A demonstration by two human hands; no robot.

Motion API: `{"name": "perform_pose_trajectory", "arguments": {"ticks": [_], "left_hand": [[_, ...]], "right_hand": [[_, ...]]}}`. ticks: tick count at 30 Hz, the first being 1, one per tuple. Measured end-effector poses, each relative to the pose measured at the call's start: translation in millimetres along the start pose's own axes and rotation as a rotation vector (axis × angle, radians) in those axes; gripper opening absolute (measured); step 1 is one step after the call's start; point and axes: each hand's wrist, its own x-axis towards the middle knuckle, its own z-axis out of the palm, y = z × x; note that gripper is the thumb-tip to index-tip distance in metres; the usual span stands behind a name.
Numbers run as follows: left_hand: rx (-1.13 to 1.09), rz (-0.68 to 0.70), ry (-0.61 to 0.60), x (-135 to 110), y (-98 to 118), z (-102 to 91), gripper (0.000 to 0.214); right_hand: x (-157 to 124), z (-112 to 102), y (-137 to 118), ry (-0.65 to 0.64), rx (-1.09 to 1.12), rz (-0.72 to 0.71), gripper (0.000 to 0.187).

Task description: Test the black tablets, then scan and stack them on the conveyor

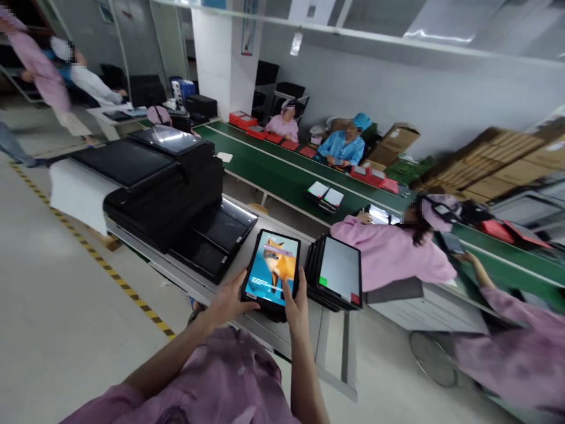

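A tablet [272, 266] with a lit screen showing a fox on a blue background is between my hands, tilted toward me. My left hand [227, 301] grips its lower left edge, thumb near the bottom corner. Along the right edge is my right hand [296, 303], its thumb on the lower right of the screen and its fingers at the side. Dark edges show under the tablet; whether these are more tablets I cannot tell. Just right of it stands a stack of tablets [341, 268], the top one with a pale screen and green and red patches.
Black trays [207, 235] are piled on the grey bench [251, 321] at left. Beyond runs a green conveyor table [265, 168] with two tablet stacks [325, 194]. A co-worker in pink [388, 253] sits close on the right; others sit across. Cardboard boxes [498, 165] line the wall.
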Motion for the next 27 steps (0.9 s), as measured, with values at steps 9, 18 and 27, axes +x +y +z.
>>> {"name": "perform_pose_trajectory", "arguments": {"ticks": [9, 18, 27], "left_hand": [[0.009, 0.087, 0.022, 6, -10, -2.3, 0.105], [-0.052, 0.084, 0.053, 1, -11, 3.5, 0.102], [-0.163, 0.011, 0.001, -2, -22, 10.2, 0.098]], "right_hand": [[-29, 1, -14, 0.023, -0.039, -0.012, 0.093], [13, -11, 5, 0.11, 0.041, -0.005, 0.087], [-15, -16, -3, -0.05, 0.17, -0.003, 0.081]]}}
